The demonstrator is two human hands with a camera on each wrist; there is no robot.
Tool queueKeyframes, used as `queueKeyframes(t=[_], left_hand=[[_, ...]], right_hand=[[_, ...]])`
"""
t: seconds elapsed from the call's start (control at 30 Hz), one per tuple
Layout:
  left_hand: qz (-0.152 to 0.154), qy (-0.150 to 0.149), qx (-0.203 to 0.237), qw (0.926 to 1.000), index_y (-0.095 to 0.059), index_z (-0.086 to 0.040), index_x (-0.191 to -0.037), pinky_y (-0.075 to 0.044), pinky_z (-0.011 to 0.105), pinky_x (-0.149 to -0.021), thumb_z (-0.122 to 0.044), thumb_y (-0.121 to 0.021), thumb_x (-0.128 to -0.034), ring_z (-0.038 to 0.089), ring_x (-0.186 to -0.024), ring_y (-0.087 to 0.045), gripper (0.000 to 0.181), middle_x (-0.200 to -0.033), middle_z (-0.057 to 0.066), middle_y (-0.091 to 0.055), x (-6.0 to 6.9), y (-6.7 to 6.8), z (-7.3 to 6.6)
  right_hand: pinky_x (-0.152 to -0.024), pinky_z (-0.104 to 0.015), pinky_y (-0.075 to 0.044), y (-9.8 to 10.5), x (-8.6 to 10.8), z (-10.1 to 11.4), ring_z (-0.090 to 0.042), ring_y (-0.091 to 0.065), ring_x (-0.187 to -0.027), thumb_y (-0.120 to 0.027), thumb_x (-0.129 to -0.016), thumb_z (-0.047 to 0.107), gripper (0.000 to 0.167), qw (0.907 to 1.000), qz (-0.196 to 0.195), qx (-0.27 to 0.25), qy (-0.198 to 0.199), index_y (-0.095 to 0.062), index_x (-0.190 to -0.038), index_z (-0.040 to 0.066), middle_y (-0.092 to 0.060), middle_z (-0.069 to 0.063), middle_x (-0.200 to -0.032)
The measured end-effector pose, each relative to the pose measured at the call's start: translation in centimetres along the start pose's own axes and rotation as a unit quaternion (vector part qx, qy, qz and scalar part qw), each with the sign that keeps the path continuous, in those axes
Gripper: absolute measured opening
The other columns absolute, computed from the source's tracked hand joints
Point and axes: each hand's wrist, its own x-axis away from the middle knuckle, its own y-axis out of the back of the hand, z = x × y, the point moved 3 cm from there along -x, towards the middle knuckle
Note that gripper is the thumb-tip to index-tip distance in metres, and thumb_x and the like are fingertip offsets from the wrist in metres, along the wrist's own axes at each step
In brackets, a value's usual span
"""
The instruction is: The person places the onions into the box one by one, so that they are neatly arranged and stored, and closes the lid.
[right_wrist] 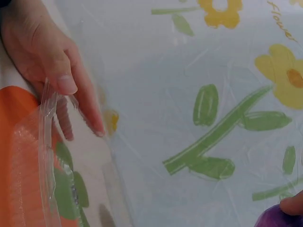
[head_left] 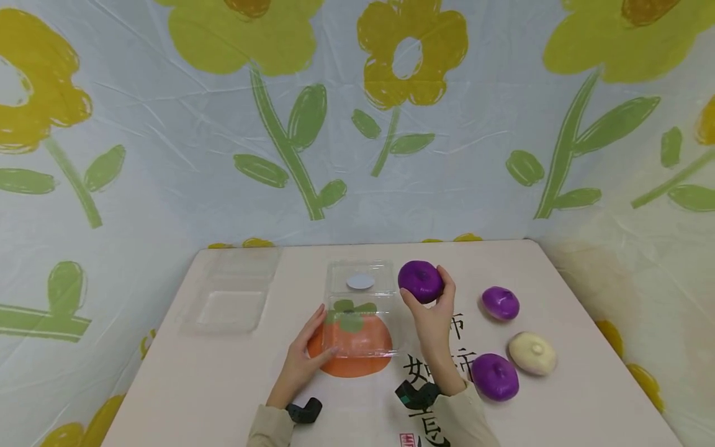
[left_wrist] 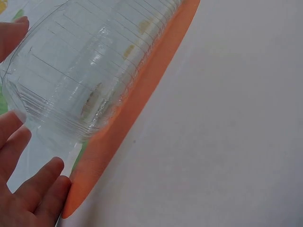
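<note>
A clear plastic container [head_left: 357, 338] with its lid [head_left: 335, 279] folded back lies over the orange print, a white oval label on the lid. My left hand [head_left: 301, 357] grips its left side, thumb at the near corner and fingers along the edge; the left wrist view shows the fingers [left_wrist: 28, 198] beside the ribbed wall [left_wrist: 94, 85]. Above the table, right of the lid, my right hand [head_left: 437, 323] holds a round purple vegetable [head_left: 421, 281] between thumb and fingers. Part of that vegetable [right_wrist: 277, 218] shows at the right wrist view's lower right corner.
Two more purple vegetables [head_left: 500, 303] [head_left: 494, 377] and a cream-coloured one [head_left: 532, 353] lie on the table's right side. Another open clear container [head_left: 229, 307] stands at the back left. A flower-printed cloth [head_left: 447, 186] rises behind the table [head_left: 184, 385].
</note>
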Motion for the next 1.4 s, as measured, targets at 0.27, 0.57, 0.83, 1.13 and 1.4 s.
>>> queueKeyframes(t=[0.27, 0.57, 0.83, 1.13, 1.4], left_hand=[[-0.009, -0.002, -0.005, 0.9999, -0.044, 0.001, -0.147, -0.020, 0.009, -0.111, -0.010, -0.080, -0.0837, 0.031, -0.146, -0.027, 0.074, -0.159, 0.014, -0.033, 0.0, 0.1, 0.2], [-0.008, 0.012, -0.021, 0.9997, -0.045, -0.009, -0.148, -0.023, 0.018, -0.113, -0.017, -0.079, -0.0858, 0.030, -0.146, -0.028, 0.071, -0.159, 0.011, -0.034, 0.1, 0.0, 0.1], [-0.017, 0.016, -0.019, 0.9995, -0.046, -0.005, -0.147, -0.025, 0.025, -0.114, -0.015, -0.079, -0.0848, 0.028, -0.146, -0.030, 0.072, -0.158, 0.009, -0.035, 0.2, -0.1, -0.2], [-0.028, -0.019, -0.019, 0.9993, -0.049, -0.003, -0.145, -0.022, 0.012, -0.110, -0.008, -0.080, -0.0824, 0.034, -0.144, -0.031, 0.070, -0.155, 0.016, -0.038, 0.0, -0.1, -0.1], [-0.025, -0.010, -0.013, 0.9996, -0.048, -0.002, -0.145, -0.021, 0.011, -0.110, -0.009, -0.080, -0.0822, 0.034, -0.144, -0.030, 0.071, -0.156, 0.016, -0.037, -0.1, 0.0, 0.0]], right_hand=[[-0.111, -0.052, -0.038, -2.9, 1.1, 0.5, -0.028, -0.039, -0.134, -0.076, -0.084, 0.001, 0.081, 0.9987, 0.046, -0.010, 0.021, -0.030, -0.150, 0.007, -0.035, -0.011, -0.150], [-0.111, -0.057, -0.036, -5.8, 3.1, -0.6, -0.031, -0.041, -0.134, -0.077, -0.083, 0.006, 0.082, 0.9942, 0.104, 0.009, 0.028, -0.029, -0.150, 0.008, -0.035, -0.011, -0.149], [-0.107, -0.057, -0.041, -7.5, 5.0, -3.0, -0.035, -0.044, -0.131, -0.080, -0.081, 0.005, 0.084, 0.9905, 0.133, 0.022, 0.026, -0.031, -0.149, 0.010, -0.037, -0.014, -0.146], [-0.100, -0.058, -0.047, -8.1, 5.8, -4.5, -0.035, -0.053, -0.121, -0.082, -0.076, 0.015, 0.080, 0.9757, 0.163, 0.142, 0.035, -0.040, -0.144, 0.003, -0.048, -0.015, -0.137], [-0.095, -0.059, -0.051, -8.4, 5.3, -4.9, -0.040, -0.058, -0.116, -0.084, -0.075, 0.021, 0.078, 0.9471, 0.205, 0.245, 0.031, -0.045, -0.139, 0.000, -0.054, -0.021, -0.132]])
